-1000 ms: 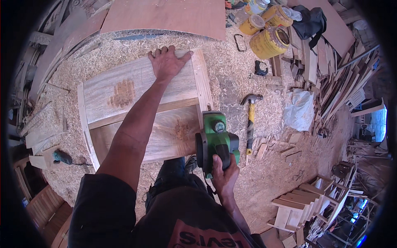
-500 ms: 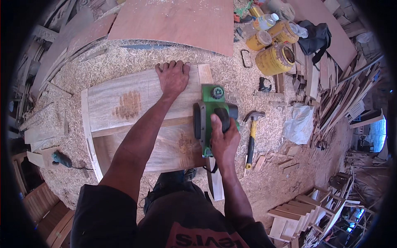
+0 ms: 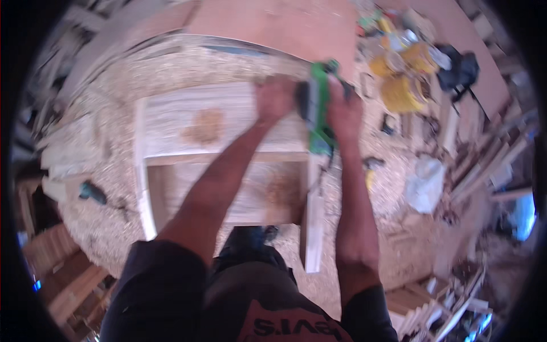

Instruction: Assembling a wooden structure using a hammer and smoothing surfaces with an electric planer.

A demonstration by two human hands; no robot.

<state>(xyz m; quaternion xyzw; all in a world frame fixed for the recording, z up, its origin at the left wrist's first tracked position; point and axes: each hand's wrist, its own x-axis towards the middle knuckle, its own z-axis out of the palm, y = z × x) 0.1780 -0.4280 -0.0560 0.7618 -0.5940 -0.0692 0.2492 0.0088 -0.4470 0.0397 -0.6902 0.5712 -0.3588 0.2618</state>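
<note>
My right hand (image 3: 345,111) is wrapped round the handle of a green and black electric planer (image 3: 320,108). The planer sits over the far end of the right side rail (image 3: 314,228) of a wooden frame with flat panels. My left hand (image 3: 275,98) is on the far panel (image 3: 171,119), close to the planer's left side; motion smears its fingers. Brown patches mark the far panel and the near panel (image 3: 245,191). The near panel lies lower, between the rails.
A hammer (image 3: 370,171) lies on the shavings right of my right forearm. Yellow containers (image 3: 401,94) and a black bag (image 3: 458,71) stand far right. A large reddish sheet (image 3: 273,28) lies beyond the frame. A teal power tool (image 3: 92,192) rests at left, scrap wood at right.
The planer has moved away from me along the right rail with my right hand, baring the rail's near part. My left hand has shifted right across the panel, nearer the planer. The view has shifted too.
</note>
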